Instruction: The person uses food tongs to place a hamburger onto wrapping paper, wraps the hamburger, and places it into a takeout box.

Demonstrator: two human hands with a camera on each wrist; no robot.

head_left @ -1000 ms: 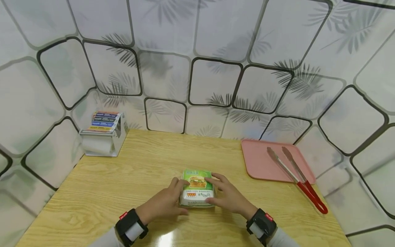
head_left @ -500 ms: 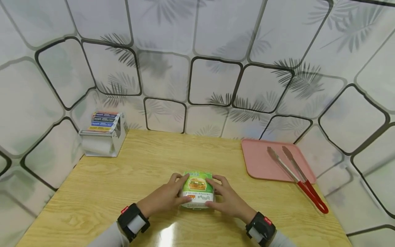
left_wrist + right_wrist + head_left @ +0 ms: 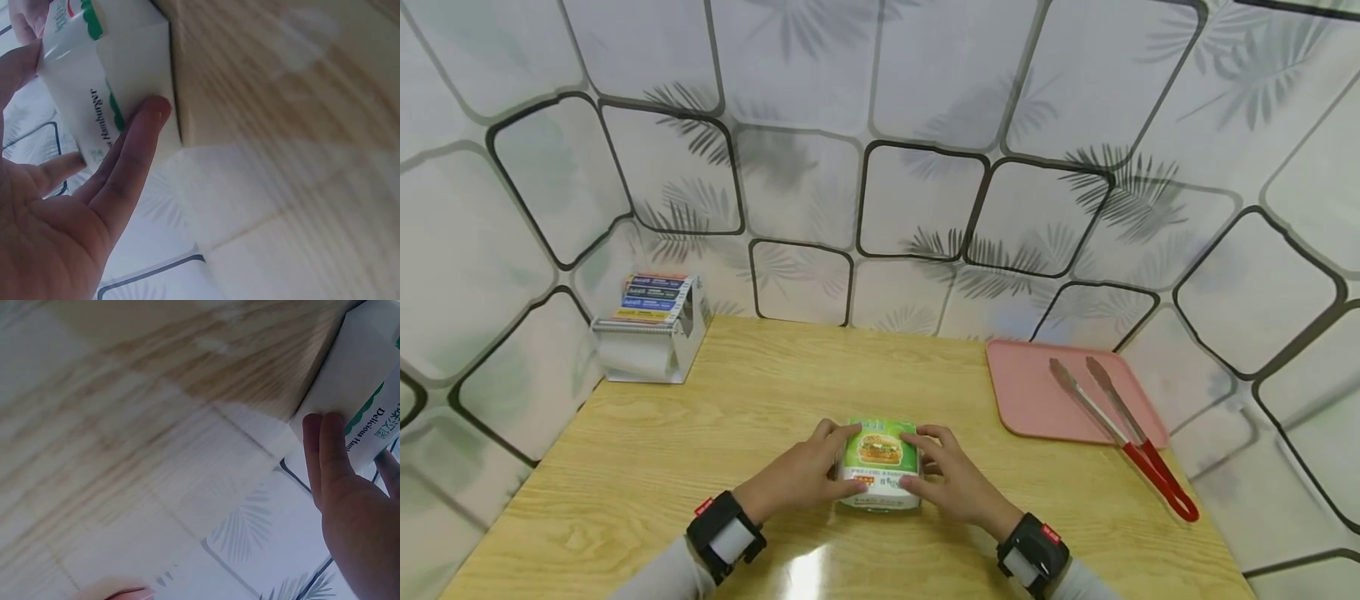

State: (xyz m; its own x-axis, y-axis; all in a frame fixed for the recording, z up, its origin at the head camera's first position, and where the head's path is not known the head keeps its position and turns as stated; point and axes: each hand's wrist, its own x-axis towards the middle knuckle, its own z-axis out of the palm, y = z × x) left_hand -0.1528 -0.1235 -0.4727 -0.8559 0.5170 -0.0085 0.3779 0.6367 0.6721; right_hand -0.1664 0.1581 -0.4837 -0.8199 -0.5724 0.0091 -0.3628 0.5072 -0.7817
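Note:
A small hamburger box (image 3: pixel 881 468), green and white with a burger picture on its lid, sits on the wooden table between my two hands. My left hand (image 3: pixel 805 468) holds its left side, thumb at the front edge and index finger at the top left edge. On the other side my right hand (image 3: pixel 957 477) grips the box, thumb at the front right corner and fingers along the right edge. The left wrist view shows fingers (image 3: pixel 134 159) against the white side wall with "Hamburger" lettering. Right-hand fingertips (image 3: pixel 331 434) press the opposite wall in the right wrist view.
At the back right lies a pink tray (image 3: pixel 1018 392). Red-handled metal tongs (image 3: pixel 1138 450) rest across it, handles over its front edge. A white dispenser (image 3: pixel 651 333) with a roll and coloured strips stands at the back left. Patterned walls enclose the table (image 3: pixel 820 367).
My left thumb has come up onto the box's front edge, and the left index finger has shifted to its top left edge. The box sits slightly nearer me. Tray and tongs stay put.

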